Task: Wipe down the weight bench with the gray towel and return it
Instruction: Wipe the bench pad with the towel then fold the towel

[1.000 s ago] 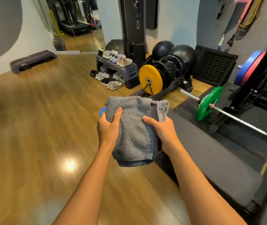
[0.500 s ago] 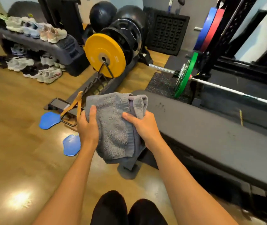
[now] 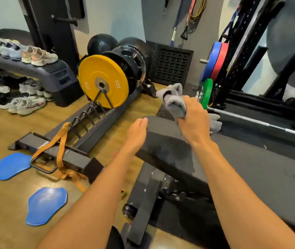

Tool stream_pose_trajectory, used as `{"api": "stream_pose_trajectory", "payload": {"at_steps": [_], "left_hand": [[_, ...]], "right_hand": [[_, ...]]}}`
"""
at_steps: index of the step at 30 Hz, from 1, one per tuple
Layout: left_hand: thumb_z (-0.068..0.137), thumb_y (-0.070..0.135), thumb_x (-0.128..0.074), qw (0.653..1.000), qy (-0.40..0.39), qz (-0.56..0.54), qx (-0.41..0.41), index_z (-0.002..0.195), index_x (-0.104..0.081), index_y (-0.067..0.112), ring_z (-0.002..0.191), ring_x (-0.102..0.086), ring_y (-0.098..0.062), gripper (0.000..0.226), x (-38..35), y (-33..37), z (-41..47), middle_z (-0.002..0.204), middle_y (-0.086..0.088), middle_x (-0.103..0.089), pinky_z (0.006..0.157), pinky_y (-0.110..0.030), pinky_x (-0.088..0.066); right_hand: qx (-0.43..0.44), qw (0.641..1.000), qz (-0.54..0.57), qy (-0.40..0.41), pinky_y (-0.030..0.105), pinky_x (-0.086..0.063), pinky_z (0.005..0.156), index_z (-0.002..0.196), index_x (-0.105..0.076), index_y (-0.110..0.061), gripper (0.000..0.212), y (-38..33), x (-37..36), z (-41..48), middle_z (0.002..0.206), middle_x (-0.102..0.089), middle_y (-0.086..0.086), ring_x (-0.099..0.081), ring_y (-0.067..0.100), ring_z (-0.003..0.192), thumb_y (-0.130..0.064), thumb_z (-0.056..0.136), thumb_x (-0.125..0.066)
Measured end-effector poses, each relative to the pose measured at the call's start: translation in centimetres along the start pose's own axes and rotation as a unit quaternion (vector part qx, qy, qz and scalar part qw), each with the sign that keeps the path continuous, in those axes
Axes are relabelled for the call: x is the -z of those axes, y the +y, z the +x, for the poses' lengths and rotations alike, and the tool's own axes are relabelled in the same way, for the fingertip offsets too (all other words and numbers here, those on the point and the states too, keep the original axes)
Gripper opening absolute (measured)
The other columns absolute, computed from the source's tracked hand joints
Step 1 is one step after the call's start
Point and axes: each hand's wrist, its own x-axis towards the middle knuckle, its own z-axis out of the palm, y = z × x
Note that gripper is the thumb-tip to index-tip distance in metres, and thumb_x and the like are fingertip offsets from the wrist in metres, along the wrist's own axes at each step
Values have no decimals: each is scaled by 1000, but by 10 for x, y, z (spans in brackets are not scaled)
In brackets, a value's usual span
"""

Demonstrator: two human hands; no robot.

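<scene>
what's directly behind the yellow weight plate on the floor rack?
Black weight plates stand racked right behind the round yellow weight plate, with black exercise balls further back. The yellow plate covers the black plates' lower left.

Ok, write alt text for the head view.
The right hand bunches a gray towel over the end of a dark weight bench while the left hand rests on its edge. A yellow plate and shoes lie beyond.
</scene>
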Motion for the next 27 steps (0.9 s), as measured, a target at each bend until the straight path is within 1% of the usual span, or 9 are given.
{"api": "stream_pose_trajectory", "payload": {"at_steps": [3,5,7,9,11,13,19,22,27], "left_hand": [[100,45,-29,996,-7,-45,80,119,-57,11,114,-57,-35,47,-22,1,28,126,-19,-60,97,-53,-46],[99,49,-31,996,-12,15,91,126,-52,1,122,-51,-37,59,-32,-7,46,135,-23,-54,102,-53,-40],[96,53,-39,991,-12,96,90,127,-53,2,122,-52,-35,61,-38,-14,62,133,-18,-56,98,-46,-41],[93,51,-45,981,-13,174,90,94,-65,14,98,-59,-30,43,-42,-18,75,95,-9,-65,78,-39,-43],[91,41,-53,970,1,228,90,54,-46,20,68,-52,-32,43,-44,-18,86,56,-1,-47,59,-37,-35],[90,36,-55,962,20,261,80,48,-37,16,61,-48,-32,50,-44,-15,96,49,-1,-40,56,-37,-34],[94,34,-49,948,70,311,-4,103,-66,21,107,-58,-24,23,-40,-32,118,110,-1,-67,90,-42,-38],[100,38,-36,970,35,236,38,132,-49,20,126,-46,-26,39,-40,-41,121,137,-5,-54,98,-41,-32],[100,54,-19,989,-21,93,117,138,-50,11,132,-44,-27,66,-29,-41,138,146,-11,-47,108,-41,-33]], "right_hand": [[12,932,-91,-350,45,-41,91,137,-49,-26,58,20,-39,-17,130,-56,6,-52,34,118,-38,84,-70],[-36,874,-6,-484,45,-44,99,138,-52,-28,60,41,-54,-14,136,-57,3,-53,28,124,-46,84,-69],[-100,912,70,-392,48,-42,104,136,-53,-28,52,59,-65,8,141,-55,1,-50,26,129,-46,89,-61],[-150,938,29,-311,55,-33,109,142,-45,-30,55,68,-81,24,151,-43,1,-39,27,138,-56,93,-48],[-171,926,-9,-337,61,-17,114,150,-30,-32,66,60,-102,20,162,-22,1,-17,26,149,-66,94,-32],[-156,925,-58,-343,64,-5,115,154,-20,-33,71,53,-124,7,165,-10,3,-3,28,151,-70,94,-22],[-137,958,-130,-216,61,-26,103,146,-41,-24,75,54,-148,-5,148,-45,9,-38,34,134,-71,89,-26],[-98,970,-158,-159,49,-37,87,128,-54,-20,54,52,-145,-10,120,-59,10,-53,33,107,-59,95,-39],[-121,963,-173,-168,42,-37,75,107,-57,-18,34,26,-133,-32,98,-63,9,-56,32,89,-48,99,-43]]}}
